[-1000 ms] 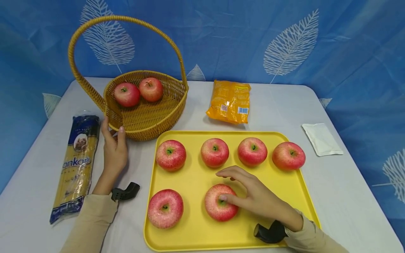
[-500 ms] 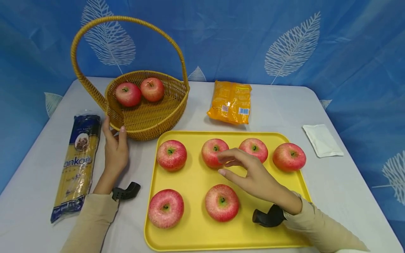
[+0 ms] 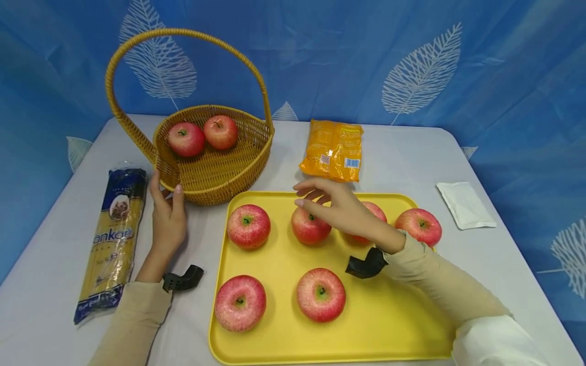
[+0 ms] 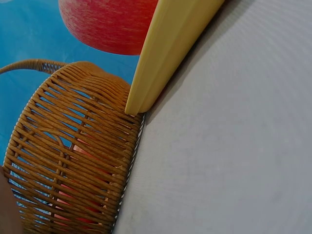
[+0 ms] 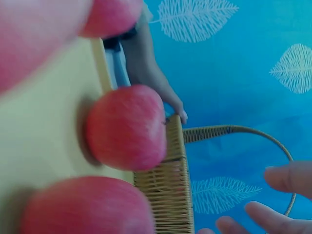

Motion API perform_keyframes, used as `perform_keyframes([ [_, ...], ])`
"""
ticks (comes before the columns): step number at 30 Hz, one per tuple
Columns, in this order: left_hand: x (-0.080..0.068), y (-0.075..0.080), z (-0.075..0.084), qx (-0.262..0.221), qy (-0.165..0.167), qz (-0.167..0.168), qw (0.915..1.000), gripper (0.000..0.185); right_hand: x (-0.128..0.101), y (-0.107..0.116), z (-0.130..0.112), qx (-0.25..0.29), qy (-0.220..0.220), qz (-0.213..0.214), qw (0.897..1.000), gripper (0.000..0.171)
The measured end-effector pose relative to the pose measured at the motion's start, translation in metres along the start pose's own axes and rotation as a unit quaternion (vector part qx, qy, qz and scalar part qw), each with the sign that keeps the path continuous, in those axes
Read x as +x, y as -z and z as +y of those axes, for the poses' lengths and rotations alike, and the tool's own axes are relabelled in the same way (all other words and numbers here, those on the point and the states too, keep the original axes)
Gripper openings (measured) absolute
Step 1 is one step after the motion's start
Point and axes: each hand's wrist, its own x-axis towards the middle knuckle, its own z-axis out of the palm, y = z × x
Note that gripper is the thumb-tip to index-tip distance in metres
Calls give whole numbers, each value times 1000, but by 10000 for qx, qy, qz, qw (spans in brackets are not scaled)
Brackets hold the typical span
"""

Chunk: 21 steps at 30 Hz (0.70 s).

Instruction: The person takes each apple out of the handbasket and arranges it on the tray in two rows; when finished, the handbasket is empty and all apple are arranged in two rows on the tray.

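My left hand (image 3: 168, 223) lies at the near left side of the wicker basket (image 3: 215, 195), its extended fingers and thumb touching the wall. Two red apples (image 3: 186, 140) sit inside that basket; the left wrist view shows its woven side (image 4: 73, 156) close up. My right hand (image 3: 336, 206), fingers bent loosely with nothing between them, hovers over the back row of apples on the yellow tray (image 3: 389, 325). It partly covers two of them, including the second apple from the left (image 3: 306, 229). In the right wrist view, the fingers (image 5: 292, 178) appear apart from the apples.
More apples lie on the tray, two of them near its front: one at left (image 3: 240, 303) and one mid-tray (image 3: 321, 295). A pasta packet (image 3: 112, 244) lies far left. An orange packet (image 3: 333, 150) is behind the tray, and a white sachet (image 3: 466, 205) lies right.
My right hand has risen from the front middle apple and moved back over the rear row, its fingers now nearer the orange packet. The left hand and the apples have stayed in place.
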Motion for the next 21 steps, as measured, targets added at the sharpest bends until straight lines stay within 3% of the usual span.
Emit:
perform_keyframes([
  [5, 0, 0, -1, 10, -3, 31, 10000, 57, 33, 4, -9, -284, -265, -503, 9980, 35],
  [8, 0, 0, -1, 18, -9, 32, 10000, 57, 54, 4, -12, -267, -145, -757, 9967, 37],
  [12, 0, 0, -1, 17, -17, 17, 10000, 57, 82, 4, -13, 119, -64, -1316, 9912, 39],
  [15, 0, 0, -2, 12, -27, 9, 10000, 57, 100, 1, -13, 615, -251, -1662, 9839, 40],
  [21, 0, -1, -3, -40, -63, -1, 10000, 58, 132, -5, -15, 1356, -506, -1898, 9711, 39],
])
